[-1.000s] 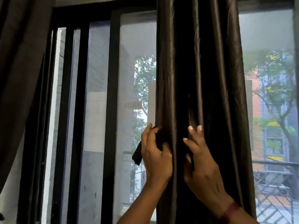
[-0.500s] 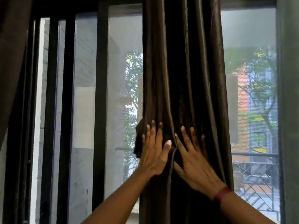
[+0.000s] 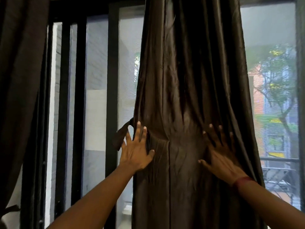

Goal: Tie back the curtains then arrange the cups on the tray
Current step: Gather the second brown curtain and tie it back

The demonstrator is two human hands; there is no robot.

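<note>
A dark brown satin curtain (image 3: 189, 80) hangs gathered in the middle of the window, cinched at hand height by a band of the same cloth (image 3: 165, 142). The loose end of that tie-back (image 3: 121, 137) sticks out past the curtain's left edge. My left hand (image 3: 136, 150) lies flat with spread fingers on the curtain's left edge, just beside the tie end. Fingers spread, my right hand (image 3: 220, 152) presses flat on the curtain's right half. Neither hand grips anything. No cups or tray are in view.
A second dark curtain (image 3: 19, 80) hangs at the far left. Black window frames (image 3: 112, 96) and bars stand behind, with mesh panes on both sides. Outside at the right are a balcony railing (image 3: 279, 160), trees and buildings.
Both hands let go of the tie-back, flattened, and slid apart across the curtain, left to the left edge and right to the right. The view has shifted closer to the curtain.
</note>
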